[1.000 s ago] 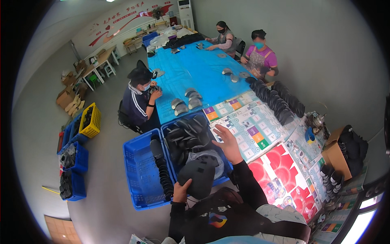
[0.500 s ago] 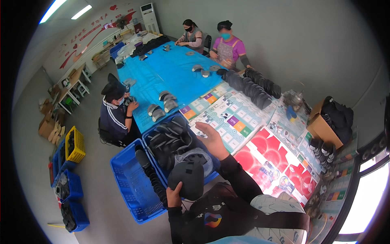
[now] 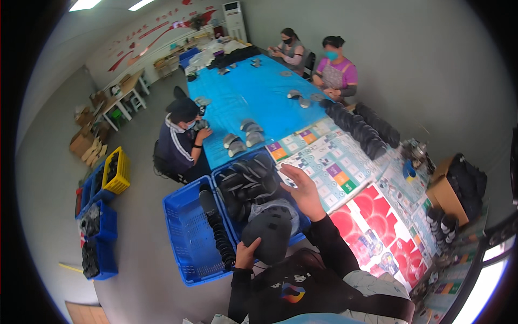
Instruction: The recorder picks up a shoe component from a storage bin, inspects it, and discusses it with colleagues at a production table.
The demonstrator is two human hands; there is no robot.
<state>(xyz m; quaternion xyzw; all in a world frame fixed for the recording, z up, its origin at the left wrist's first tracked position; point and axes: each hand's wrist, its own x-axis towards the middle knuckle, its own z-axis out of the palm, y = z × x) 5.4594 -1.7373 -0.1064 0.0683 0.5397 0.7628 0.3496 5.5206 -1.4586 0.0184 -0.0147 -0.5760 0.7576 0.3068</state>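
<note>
A black cap is in my left hand, gripped at its lower left edge with the thumb on top. It is held over the near end of a blue crate full of black caps. Behind the held cap, clear plastic wrapping shows in the same crate. My right hand is raised above the crate's right side, fingers spread, holding nothing. Along the inner side of a second blue crate on the left runs a nested row of black caps.
A blue-covered table stretches away, with grey cap pieces on it. Three people sit round it. Rows of black caps lie at the right, near a cardboard box. More crates stand on the left floor.
The view has swung, shifting the scene rightward in the picture. The cap stays in my left hand, tilted a little differently. My right hand remains raised and spread.
</note>
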